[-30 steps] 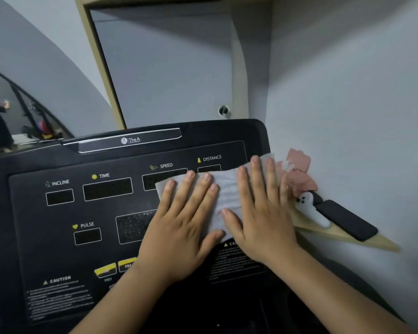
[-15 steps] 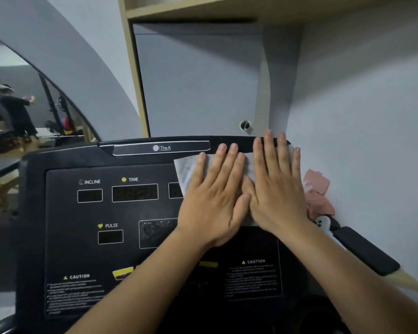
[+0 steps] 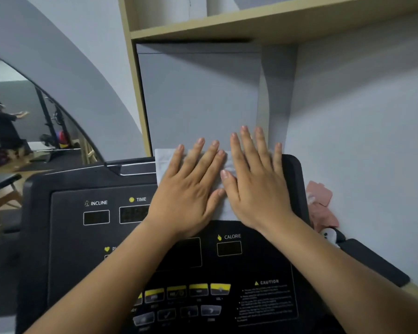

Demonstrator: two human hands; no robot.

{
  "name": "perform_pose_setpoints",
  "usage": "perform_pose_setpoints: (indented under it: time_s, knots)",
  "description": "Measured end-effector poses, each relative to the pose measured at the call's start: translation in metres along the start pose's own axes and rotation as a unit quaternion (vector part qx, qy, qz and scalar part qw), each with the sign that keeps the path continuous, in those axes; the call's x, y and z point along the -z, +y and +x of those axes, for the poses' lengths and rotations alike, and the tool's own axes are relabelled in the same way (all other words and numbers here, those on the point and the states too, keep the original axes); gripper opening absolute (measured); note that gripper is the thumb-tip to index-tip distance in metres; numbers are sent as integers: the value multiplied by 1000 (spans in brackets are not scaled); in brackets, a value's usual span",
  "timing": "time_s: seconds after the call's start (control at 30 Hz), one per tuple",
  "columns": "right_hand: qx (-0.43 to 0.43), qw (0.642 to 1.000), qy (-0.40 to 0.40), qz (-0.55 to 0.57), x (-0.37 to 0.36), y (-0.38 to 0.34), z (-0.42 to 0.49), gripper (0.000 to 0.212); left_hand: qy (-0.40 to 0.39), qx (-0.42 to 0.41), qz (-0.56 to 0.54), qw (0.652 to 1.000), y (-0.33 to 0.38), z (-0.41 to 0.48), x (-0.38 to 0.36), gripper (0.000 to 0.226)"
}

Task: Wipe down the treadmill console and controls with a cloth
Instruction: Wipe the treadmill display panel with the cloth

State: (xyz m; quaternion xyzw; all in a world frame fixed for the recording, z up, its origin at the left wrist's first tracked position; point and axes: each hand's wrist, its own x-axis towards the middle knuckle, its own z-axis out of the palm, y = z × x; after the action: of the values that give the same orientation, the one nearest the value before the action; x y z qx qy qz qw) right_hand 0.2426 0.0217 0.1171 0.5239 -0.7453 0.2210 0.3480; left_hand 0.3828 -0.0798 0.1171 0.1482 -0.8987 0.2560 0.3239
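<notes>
The black treadmill console (image 3: pixel 77 256) fills the lower view, with INCLINE, TIME and CALORIE windows and a row of yellow buttons (image 3: pixel 198 289). A white cloth (image 3: pixel 163 162) lies over the console's upper right part, reaching its top edge. My left hand (image 3: pixel 191 191) and my right hand (image 3: pixel 256 184) lie flat on the cloth side by side, fingers spread and pointing up. Both palms press it against the panel; neither hand curls around it. Most of the cloth is hidden under the hands.
A grey wall stands close behind and to the right. A wooden shelf (image 3: pixel 251 27) hangs overhead. On a ledge to the right lie pink pieces (image 3: pixel 321 201), a small white object (image 3: pixel 328 235) and a flat black device (image 3: pixel 372 263). A mirror (image 3: pixel 22 131) is at left.
Both hands have slid the cloth upward, from the SPEED and DISTANCE windows to the console's top edge. The CALORIE window and lower buttons now show.
</notes>
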Motion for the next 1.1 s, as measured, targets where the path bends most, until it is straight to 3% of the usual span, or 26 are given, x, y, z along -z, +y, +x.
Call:
perform_pose_setpoints:
  time_s: [0.1, 0.33, 0.63, 1.1]
  knots:
    - [56, 998, -16, -29, 0, 11, 7, 67, -2, 5, 5, 1000, 0, -1, -1, 66]
    - [45, 998, -25, -45, -2, 20, -4, 71, 16, 48, -11, 999, 23, -7, -7, 67]
    - [19, 998, -42, -50, -4, 36, -56, 71, -5, 44, -29, 999, 68, -31, -16, 68]
    - [24, 998, -63, -13, -24, 21, -178, 72, -55, 48, -84, 994, 138, -129, -29, 68]
